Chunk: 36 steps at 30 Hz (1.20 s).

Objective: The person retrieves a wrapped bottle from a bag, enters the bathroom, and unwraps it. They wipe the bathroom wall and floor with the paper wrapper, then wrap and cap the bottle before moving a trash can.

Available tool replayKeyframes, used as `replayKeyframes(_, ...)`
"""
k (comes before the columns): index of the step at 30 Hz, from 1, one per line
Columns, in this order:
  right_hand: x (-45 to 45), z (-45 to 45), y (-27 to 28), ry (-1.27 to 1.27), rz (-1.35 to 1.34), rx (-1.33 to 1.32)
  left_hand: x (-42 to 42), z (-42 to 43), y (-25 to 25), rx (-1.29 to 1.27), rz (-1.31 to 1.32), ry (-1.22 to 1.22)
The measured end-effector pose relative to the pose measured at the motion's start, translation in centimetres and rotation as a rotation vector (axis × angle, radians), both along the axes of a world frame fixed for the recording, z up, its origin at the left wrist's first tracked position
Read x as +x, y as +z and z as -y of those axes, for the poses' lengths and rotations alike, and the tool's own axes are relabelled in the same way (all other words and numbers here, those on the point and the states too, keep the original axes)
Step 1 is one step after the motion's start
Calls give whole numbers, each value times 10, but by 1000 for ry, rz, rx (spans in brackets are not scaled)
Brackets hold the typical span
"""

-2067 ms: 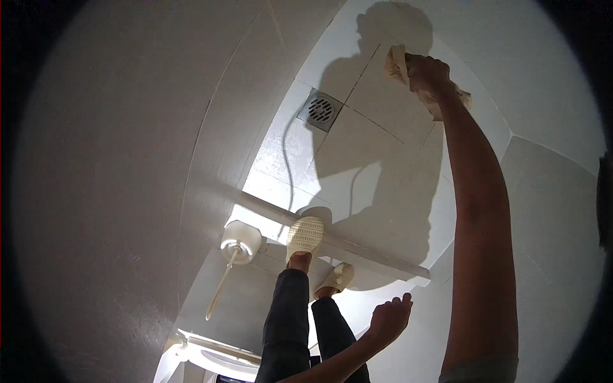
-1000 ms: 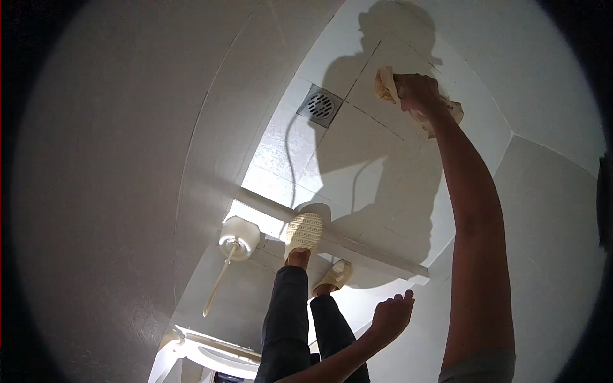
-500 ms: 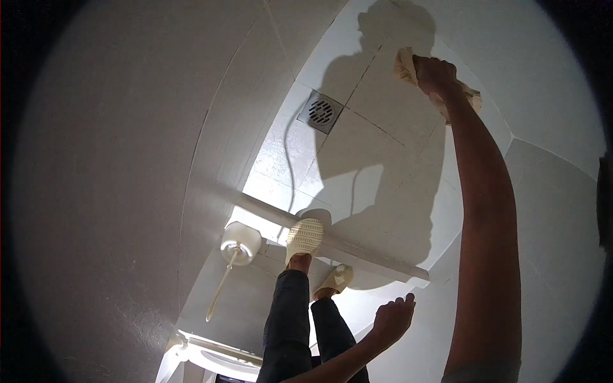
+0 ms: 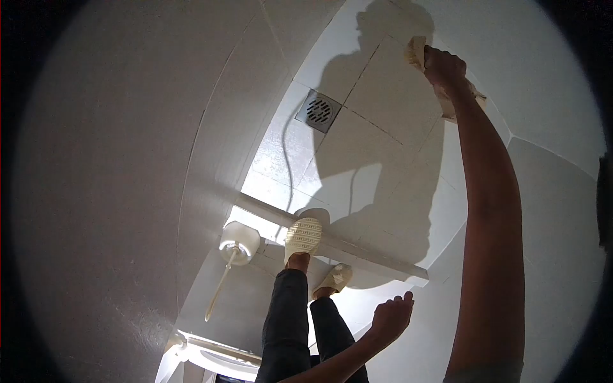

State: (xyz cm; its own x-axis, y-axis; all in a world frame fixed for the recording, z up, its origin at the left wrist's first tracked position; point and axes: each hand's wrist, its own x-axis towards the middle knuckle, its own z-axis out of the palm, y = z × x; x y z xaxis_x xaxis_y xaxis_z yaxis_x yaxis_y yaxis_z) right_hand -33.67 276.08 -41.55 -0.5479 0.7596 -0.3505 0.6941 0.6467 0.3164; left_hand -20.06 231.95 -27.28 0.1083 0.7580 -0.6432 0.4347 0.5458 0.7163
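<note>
My right hand (image 4: 446, 69) is closed around a tan, crumpled cloth (image 4: 416, 52). One end of the cloth sticks out to the left of the fist and another hangs below the wrist. They are over the pale tiled floor (image 4: 377, 96), near where it meets the right wall; whether the cloth touches the floor I cannot tell. Lower down, my left hand (image 4: 391, 319) is held in front of my legs with its fingers curled in, and nothing shows in them.
A square metal floor drain (image 4: 318, 111) lies left of my shadow. A low raised threshold (image 4: 370, 258) crosses the floor by my slippers (image 4: 302, 236). To the left stands a white toilet brush holder (image 4: 239, 241) with its long handle. Part of a white toilet (image 4: 220, 362) shows at lower left.
My right hand has shifted slightly up and to the right with the cloth. My left hand and feet have stayed almost where they were.
</note>
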Motion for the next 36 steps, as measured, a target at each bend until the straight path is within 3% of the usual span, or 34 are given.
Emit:
replayKeyframes(9,2,-5,0,-16,-40,0,-4,-1,1,3,19,29)
replayKeyframes(18,34,69,-3,15,-22,-340,-2,6,-1,19,-24,-10)
replayKeyframes(20,46,83,-6,39,116,-389,0,8,-1,8,-29,-12)
replayKeyframes(28,119,111,-31,4,121,-364,10,15,-2,-4,-17,-22)
replayKeyframes(36,135,122,-41,-14,72,-269,20,21,-2,10,-25,-34)
